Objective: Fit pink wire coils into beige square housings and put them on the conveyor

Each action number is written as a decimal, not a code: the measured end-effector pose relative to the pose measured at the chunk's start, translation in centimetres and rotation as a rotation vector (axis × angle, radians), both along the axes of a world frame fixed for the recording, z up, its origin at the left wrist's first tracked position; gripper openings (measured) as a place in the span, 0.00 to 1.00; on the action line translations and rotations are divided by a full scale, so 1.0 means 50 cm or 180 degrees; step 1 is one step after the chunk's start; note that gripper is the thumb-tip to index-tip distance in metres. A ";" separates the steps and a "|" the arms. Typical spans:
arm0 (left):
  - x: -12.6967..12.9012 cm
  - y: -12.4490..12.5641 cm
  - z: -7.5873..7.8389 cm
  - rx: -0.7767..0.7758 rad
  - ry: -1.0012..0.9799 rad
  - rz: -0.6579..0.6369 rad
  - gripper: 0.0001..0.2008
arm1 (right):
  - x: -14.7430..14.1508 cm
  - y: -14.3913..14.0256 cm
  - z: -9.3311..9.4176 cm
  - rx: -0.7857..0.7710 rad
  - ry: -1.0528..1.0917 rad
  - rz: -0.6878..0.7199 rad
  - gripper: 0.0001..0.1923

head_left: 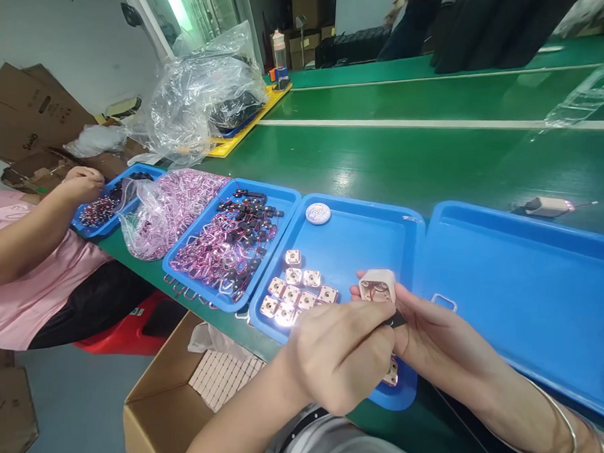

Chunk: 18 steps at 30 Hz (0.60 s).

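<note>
My right hand holds a small white plastic housing, its hollow side facing me and something pinkish like wire inside. In front of it, my left hand is closed with its fingertips at a small black part just below the housing. My fingers partly hide that black part. Both hands are over the near right part of a blue tray. Several similar square housings lie in rows there, left of my hands, and another shows beneath them. A round whitish disc lies at the tray's far left.
Left stands a blue tray of black parts with pink wire loops, then a bulging plastic bag. A co-worker's hand is beyond. Another blue tray is at right, an open carton below.
</note>
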<state>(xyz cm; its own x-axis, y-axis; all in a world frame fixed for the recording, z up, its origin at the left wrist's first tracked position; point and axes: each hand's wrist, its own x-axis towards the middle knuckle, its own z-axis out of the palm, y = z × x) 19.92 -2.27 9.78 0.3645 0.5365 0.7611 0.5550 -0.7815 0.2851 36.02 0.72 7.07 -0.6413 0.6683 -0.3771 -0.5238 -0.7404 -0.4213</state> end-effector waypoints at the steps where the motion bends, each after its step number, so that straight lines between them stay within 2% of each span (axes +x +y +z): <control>1: 0.003 0.001 -0.005 0.0021 -0.0053 0.0024 0.06 | 0.001 -0.002 -0.002 0.0068 -0.0040 0.0000 0.10; 6: 0.006 0.006 -0.026 0.0069 -0.0245 0.0147 0.05 | -0.001 -0.003 -0.010 0.0413 -0.0319 -0.0011 0.09; 9: 0.000 0.004 -0.030 0.0074 -0.0193 0.0284 0.07 | -0.005 0.001 -0.004 0.0457 -0.0306 0.0008 0.10; 14: -0.003 -0.002 -0.034 -0.0050 -0.0440 0.0393 0.09 | -0.010 0.003 0.009 0.0135 -0.0059 -0.0058 0.09; 18: 0.003 -0.009 -0.030 -0.0376 -0.0541 0.0422 0.12 | -0.012 0.000 -0.001 0.0013 0.0218 -0.0100 0.09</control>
<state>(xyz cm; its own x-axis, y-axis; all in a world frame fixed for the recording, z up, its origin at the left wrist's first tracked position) 20.09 -2.71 8.28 0.1570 0.6600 0.7347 0.5867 -0.6607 0.4682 35.44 0.74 7.02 -0.6441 0.6900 -0.3302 -0.5745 -0.7214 -0.3867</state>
